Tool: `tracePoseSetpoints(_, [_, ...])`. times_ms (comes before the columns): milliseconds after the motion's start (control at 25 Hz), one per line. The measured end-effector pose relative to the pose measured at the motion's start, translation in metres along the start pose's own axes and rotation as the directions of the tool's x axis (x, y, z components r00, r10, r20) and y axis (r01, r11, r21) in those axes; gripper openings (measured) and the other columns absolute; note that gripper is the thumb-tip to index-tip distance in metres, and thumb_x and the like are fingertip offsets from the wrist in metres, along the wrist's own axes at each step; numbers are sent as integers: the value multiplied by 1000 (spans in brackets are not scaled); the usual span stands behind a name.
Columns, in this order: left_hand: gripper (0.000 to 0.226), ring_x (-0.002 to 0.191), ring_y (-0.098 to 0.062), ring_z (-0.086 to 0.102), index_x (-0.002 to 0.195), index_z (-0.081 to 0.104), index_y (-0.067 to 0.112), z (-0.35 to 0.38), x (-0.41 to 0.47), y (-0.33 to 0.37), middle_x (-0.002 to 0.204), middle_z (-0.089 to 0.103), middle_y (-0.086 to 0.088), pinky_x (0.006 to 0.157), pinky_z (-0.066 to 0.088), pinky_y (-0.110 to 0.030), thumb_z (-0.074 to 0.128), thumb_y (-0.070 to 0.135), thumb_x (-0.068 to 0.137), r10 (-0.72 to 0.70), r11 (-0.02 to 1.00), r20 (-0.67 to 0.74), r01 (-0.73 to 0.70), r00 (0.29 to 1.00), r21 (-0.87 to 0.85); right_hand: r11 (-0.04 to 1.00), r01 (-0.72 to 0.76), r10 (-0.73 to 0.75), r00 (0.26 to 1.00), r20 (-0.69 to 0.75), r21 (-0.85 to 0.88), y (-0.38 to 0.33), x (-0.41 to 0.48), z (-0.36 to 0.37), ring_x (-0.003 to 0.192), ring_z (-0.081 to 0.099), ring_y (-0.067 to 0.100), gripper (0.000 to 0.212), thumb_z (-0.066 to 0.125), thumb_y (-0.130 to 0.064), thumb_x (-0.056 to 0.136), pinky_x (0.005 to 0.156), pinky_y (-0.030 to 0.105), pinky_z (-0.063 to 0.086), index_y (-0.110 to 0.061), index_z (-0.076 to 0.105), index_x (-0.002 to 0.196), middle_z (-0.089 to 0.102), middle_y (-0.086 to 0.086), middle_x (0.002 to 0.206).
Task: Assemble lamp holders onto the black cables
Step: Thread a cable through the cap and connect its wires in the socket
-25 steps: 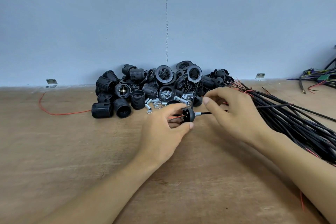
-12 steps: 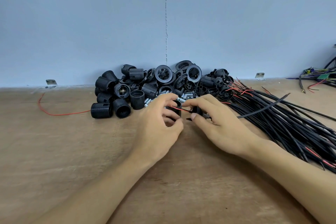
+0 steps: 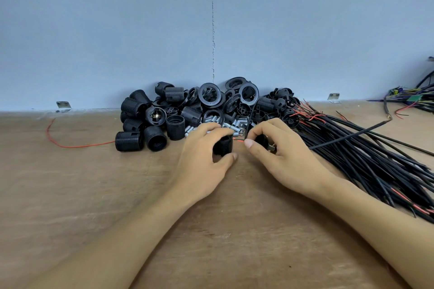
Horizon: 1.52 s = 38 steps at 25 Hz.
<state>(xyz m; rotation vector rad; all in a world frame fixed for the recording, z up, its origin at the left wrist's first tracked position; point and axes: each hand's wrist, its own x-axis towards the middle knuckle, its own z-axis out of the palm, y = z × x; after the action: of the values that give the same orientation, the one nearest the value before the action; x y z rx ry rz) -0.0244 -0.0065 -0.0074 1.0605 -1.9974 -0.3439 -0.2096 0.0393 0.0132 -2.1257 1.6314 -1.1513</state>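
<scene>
We've just swapped grips: left hand [image 3: 202, 159] now wraps a threaded holder body [image 3: 223, 146] down at the desk [image 3: 94, 195], right hand [image 3: 281, 155] pinches the cap [image 3: 261, 140] on its black cable [image 3: 352, 135] just beside it, so joining's next, we'd guess.

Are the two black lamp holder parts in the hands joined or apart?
Apart: a gap shows between the threaded body in the left hand and the cap in the right hand, with only a red wire across it.
</scene>
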Motion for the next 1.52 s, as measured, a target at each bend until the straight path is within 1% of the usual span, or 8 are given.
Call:
tracePoseSetpoints(120, [39,93,0,55,109,67,25,-2,-2,3,107,56,14,84,38,-4,82,11,77,-65,998,-89,64,994,-17,1000,-5,5,999,-32,-11,2,1,1,96,51,-2,10,64,-30,96,75,5,36,-31,61,86,56,-9,102])
tracePoseSetpoints(280, [56,99,8,50,126,61,34,-6,-3,5,103,46,16,85,39,-5,76,14,76,-202,976,-29,199,979,-86,998,-61,62,997,-46,8,7,2,2,86,55,2,12,63,-33,96,73,8,37,-26,61,86,61,-10,91])
tracePoseSetpoints(360, [47,101,5,54,115,67,35,-8,-2,6,106,50,15,87,42,-9,75,12,75,-245,959,-7,241,969,-151,994,-91,93,995,-24,62,7,2,1,76,58,4,11,62,-30,97,71,16,43,-27,61,87,65,-8,80])
tracePoseSetpoints(520, [52,100,4,58,104,59,37,-11,-2,5,111,61,15,83,41,-6,70,-4,73,-285,914,50,287,957,-288,972,-146,148,989,5,186,10,4,1,71,60,10,8,63,-20,97,75,28,48,-24,66,90,64,-6,73])
tracePoseSetpoints(640, [58,106,3,59,107,56,34,-11,-2,3,110,64,16,91,47,-18,64,-14,74,-250,902,81,263,965,-344,941,-189,185,982,40,282,11,5,1,69,56,10,8,64,-18,95,74,30,47,-21,68,89,61,-9,72])
tracePoseSetpoints(840, [59,97,-10,60,109,50,39,-9,-5,0,109,63,7,81,51,-22,64,-11,80,-195,916,153,235,969,-324,928,-208,195,978,74,308,10,5,1,67,51,8,16,66,-18,93,69,23,41,-25,68,79,55,-17,65])
tracePoseSetpoints(1200, [50,99,-16,63,104,49,29,-8,-7,2,102,64,2,85,53,-34,64,-11,79,-119,948,169,163,978,-273,906,-221,195,975,107,361,8,3,0,65,49,8,11,69,-21,91,62,16,39,-20,69,80,57,-9,70])
tracePoseSetpoints(1520, [44,85,-9,61,99,51,26,-6,-9,7,87,67,4,69,44,-13,71,-7,77,-60,978,112,81,992,-191,916,-170,130,983,133,364,4,1,1,66,47,6,11,73,-21,89,63,13,38,-14,68,82,57,-9,71])
